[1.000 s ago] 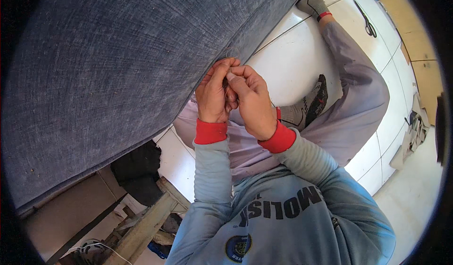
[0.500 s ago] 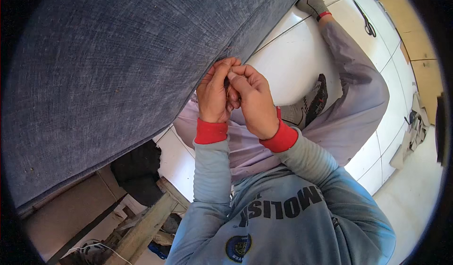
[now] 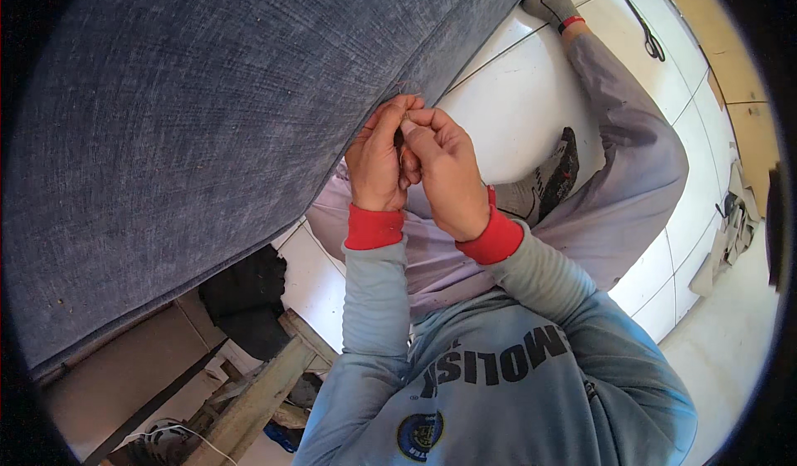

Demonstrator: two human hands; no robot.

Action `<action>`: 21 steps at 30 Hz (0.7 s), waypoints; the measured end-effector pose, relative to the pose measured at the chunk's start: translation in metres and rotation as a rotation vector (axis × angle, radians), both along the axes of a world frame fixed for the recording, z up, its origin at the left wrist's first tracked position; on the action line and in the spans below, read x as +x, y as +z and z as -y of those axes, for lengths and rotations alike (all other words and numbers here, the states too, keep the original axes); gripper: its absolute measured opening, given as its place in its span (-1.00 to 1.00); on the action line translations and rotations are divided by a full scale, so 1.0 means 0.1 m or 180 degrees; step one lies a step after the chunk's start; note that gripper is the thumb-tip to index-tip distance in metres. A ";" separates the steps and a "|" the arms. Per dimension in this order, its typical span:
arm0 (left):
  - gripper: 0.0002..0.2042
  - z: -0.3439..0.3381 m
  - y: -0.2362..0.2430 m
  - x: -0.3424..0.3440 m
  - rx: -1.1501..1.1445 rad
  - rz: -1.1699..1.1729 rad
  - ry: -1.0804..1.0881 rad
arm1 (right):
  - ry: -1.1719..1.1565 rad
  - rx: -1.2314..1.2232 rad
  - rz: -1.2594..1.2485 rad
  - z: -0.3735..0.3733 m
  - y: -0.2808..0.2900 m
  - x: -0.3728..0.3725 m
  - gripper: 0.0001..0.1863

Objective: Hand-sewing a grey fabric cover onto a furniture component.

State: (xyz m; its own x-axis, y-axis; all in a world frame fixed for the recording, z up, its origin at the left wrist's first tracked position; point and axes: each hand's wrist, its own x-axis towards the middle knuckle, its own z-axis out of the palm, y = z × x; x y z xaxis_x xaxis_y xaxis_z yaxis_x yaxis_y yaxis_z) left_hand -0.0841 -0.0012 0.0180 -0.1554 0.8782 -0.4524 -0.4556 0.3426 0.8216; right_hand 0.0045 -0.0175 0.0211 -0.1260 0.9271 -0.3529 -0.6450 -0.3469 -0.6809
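Observation:
My left hand (image 3: 375,154) and my right hand (image 3: 444,167) meet at the seamed edge of a grey-blue upholstered piece (image 3: 166,134). Both have curled, pinched fingers around a fine thread (image 3: 408,118) at their tips; whether a needle is among them is too small to tell. A thin wire-like loop or strand shows just above my fingertips against the fabric. The left fingertips touch or nearly touch the cloth, and the right thumb and forefinger press together just beside them.
I sit cross-legged on white tiles (image 3: 506,100). Black scissors (image 3: 652,42) lie at upper right. Scraps (image 3: 735,221) and tan boards (image 3: 747,138) are along the right. A wooden frame (image 3: 253,404), dark cloth (image 3: 241,300) and white cord (image 3: 207,447) are at lower left.
Both hands have shifted very slightly upward, still together at the seam, with the fingers in much the same pinch. The upholstered piece looks unmoved.

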 end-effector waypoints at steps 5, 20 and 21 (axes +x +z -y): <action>-0.77 0.00 -0.07 -0.02 0.0294 -0.0075 0.0027 | -0.0303 0.0036 0.0207 0.06 -0.07 -0.15 -0.89; -0.78 -0.02 -0.12 0.03 0.0537 -0.0156 -0.0050 | -0.0751 0.0153 0.0733 0.02 -0.14 -0.21 -0.91; -0.78 -0.04 -0.12 0.04 0.0540 -0.0156 -0.0047 | -0.0808 0.0232 0.0811 -0.01 -0.16 -0.21 -0.91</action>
